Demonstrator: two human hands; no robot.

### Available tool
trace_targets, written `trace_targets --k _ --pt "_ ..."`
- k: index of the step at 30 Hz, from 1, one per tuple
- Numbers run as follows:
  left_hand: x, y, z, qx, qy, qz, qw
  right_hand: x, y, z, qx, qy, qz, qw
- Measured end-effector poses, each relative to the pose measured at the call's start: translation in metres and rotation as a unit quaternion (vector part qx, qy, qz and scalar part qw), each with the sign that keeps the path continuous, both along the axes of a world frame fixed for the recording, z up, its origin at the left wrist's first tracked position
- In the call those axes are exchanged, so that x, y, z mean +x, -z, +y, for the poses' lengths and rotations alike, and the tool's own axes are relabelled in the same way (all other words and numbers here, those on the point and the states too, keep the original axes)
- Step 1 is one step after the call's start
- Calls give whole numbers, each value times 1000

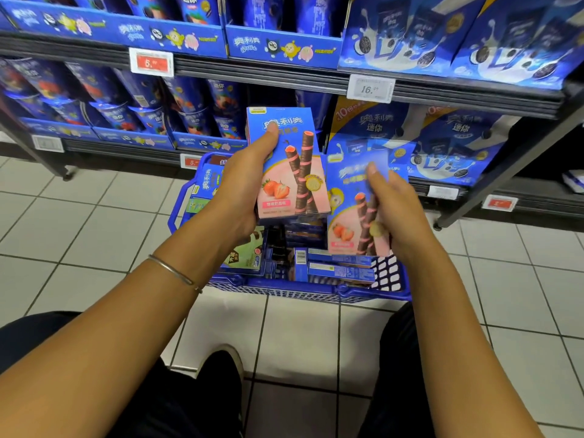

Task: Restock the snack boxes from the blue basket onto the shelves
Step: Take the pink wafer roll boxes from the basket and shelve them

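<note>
A strawberry box (289, 165) is gripped upright in the left hand (243, 188), with the thumb laid on its face. A second box (352, 213), blurred, is gripped in the right hand (396, 210) just beside it. Both are held above the basket (284, 287), where more boxes (339, 271) lie, before the stocked shelves (268, 72).
</note>
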State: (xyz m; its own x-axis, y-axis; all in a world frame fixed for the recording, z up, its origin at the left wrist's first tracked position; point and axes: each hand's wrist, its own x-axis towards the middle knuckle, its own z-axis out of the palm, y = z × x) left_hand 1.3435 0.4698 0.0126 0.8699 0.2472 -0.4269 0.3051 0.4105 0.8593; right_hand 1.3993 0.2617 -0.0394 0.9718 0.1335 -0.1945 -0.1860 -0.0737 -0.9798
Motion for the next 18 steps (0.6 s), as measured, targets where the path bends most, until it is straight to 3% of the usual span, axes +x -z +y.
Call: trace_targets --k 4,6,8,13,18 --pt "1 -1 1 21 -19 6 1000 1 -30 -3 169 30 85 981" --pt "3 2 1 43 -22 12 999 -1 -41 -5 297 33 114 948" --pt "5 5 1 64 -17 17 998 -2 -51 -5 366 44 126 921" --pt "6 9 -7 87 6 15 996 -6 -51 21 298 5 140 944" --pt "5 14 -9 98 14 4 995 -14 -35 42 123 -18 95 988"
